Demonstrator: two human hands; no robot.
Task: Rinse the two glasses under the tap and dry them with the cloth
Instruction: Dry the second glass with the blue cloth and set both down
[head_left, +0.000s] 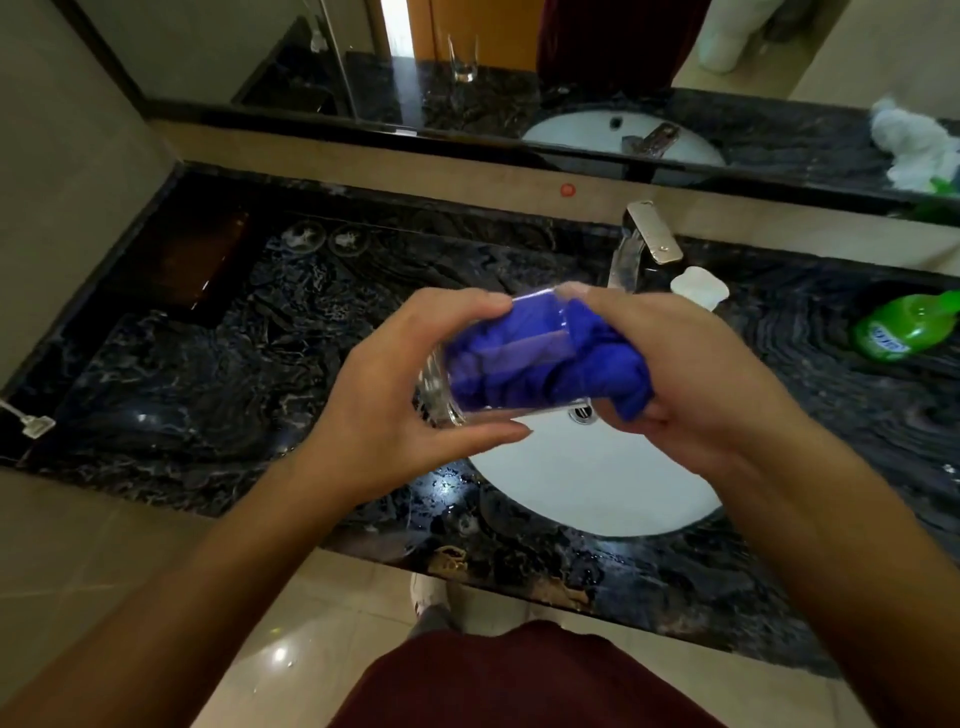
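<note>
Looks like a bathroom, probably in a home or hotel. There's a dark marble counter (218, 364) with a white oval sink (597, 483) set into it, a chrome tap (641, 241) behind the sink, a wide wall mirror (519, 62) running along the back, a green soap bottle (901, 325) on the right, and a glossy beige tiled floor (270, 623).

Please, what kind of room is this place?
Most likely a bathroom: a white basin set in a dark marble counter, a tap behind it, and a wide wall mirror above.
</note>
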